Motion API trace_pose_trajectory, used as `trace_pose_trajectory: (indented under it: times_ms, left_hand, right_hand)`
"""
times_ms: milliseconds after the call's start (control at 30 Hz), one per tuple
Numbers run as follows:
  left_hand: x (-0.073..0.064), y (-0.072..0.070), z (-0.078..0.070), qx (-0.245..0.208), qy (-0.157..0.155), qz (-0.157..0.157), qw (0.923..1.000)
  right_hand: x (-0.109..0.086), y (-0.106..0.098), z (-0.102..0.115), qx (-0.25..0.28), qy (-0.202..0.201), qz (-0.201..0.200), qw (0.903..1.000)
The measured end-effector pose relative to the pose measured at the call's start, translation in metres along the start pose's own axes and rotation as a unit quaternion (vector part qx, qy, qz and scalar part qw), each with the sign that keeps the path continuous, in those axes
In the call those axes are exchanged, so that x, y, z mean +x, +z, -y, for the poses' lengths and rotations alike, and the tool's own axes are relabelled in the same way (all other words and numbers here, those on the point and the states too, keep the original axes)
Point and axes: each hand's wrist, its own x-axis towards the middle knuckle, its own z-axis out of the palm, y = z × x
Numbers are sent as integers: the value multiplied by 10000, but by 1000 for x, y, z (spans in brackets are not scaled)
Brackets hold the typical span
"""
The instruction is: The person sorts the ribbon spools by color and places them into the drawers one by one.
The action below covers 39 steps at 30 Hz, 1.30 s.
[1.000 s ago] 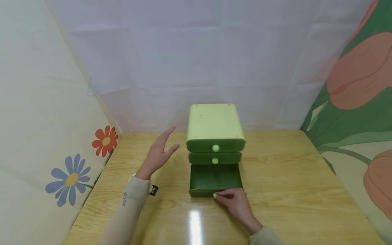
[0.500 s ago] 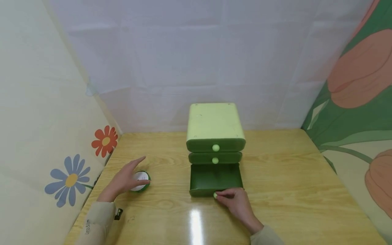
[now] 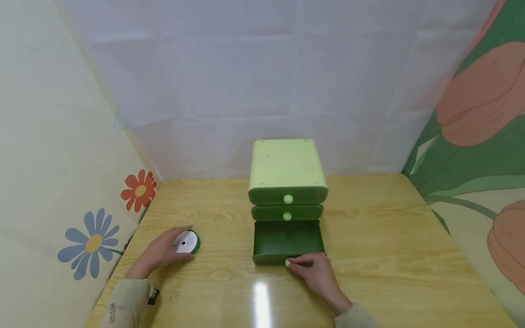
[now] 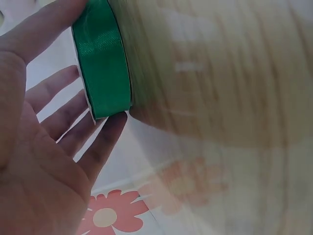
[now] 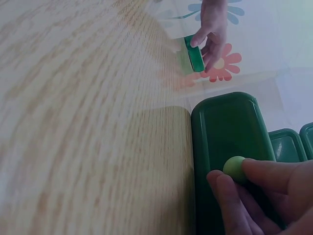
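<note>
A spool of green ribbon (image 3: 186,243) with a white label on its face is on the left part of the table. My left hand (image 3: 162,249) curls round it from the left, thumb on the near side and fingers on the far side. In the left wrist view the green ribbon (image 4: 102,58) shows between thumb and fingers. My right hand (image 3: 320,275) pinches the light green round knob (image 5: 234,169) of the bottom drawer (image 3: 262,260). That drawer is pulled out, and no object shows inside it. It belongs to a small green drawer cabinet (image 3: 287,161).
The cabinet's top drawer (image 3: 266,196) and middle drawer (image 3: 266,212) are pushed in. The wooden table (image 3: 381,246) ends at a white cloth (image 3: 229,91) behind. Flower-patterned panels stand left (image 3: 94,241) and right (image 3: 471,159).
My left hand has moved from beside the cabinet down and left to the ribbon spool, and its fingers have come round it. The right hand has stayed on the knob.
</note>
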Motion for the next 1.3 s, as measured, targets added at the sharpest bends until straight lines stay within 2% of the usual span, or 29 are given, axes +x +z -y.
trace_pose_trajectory:
  times_ms: [133, 367, 600, 867, 1067, 1300]
  left_hand:
    - [0, 1, -1, 96, -96, -10, 9999]
    - [-1, 0, -4, 78, -55, -121, 9999]
    - [1, -5, -16, 21, -71, -259, 9996]
    - [4, -12, -52, 133, 495, -468, 9976]
    - [11, -10, -79, 81, 876, -388, 9954]
    - [26, -3, -121, -137, 1663, -307, 9855]
  right_hand:
    - [0, 0, 1, -25, 5, 20, 10000]
    - [0, 0, 1, 22, 22, -5, 10000]
    - [0, 0, 1, -36, 2, -27, 10000]
    - [0, -1, 2, 129, 40, 59, 9999]
    - [0, -1, 2, 128, 47, 58, 9999]
    - [0, -1, 3, 107, 72, 19, 9999]
